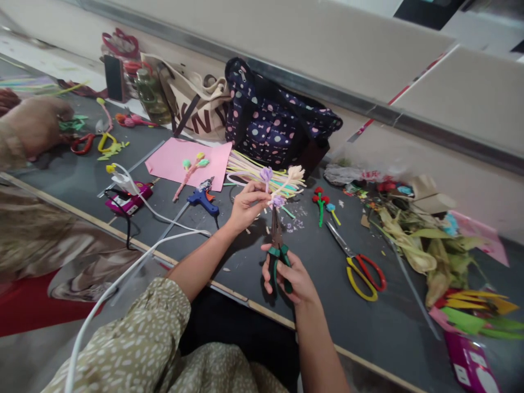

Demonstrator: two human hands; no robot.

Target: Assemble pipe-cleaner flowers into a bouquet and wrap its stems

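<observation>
Left hand (pixel 245 204) pinches pastel pipe-cleaner flowers (pixel 278 183) | right hand (pixel 292 278) grips green-handled pliers (pixel 277 248) (tips at stems) | likely trimming; next wants steady squeeze.

Nose of the pliers (pixel 277 248) was lost in the pipe-cleaner flowers (pixel 278 183); couldn't tell what it bit. The right hand (pixel 292 278) covered part of the green handles. A co-worker's hand (pixel 35 125) was cropped at the left edge, a purple box (pixel 470 365) at bottom-right. Lettering on the tote bag (pixel 196 106) sat partly behind its strap.

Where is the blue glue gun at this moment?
In the head view, the glue gun lies on the dark table, left of the left hand, by the near edge of the pink paper, beside a white cable.
</observation>
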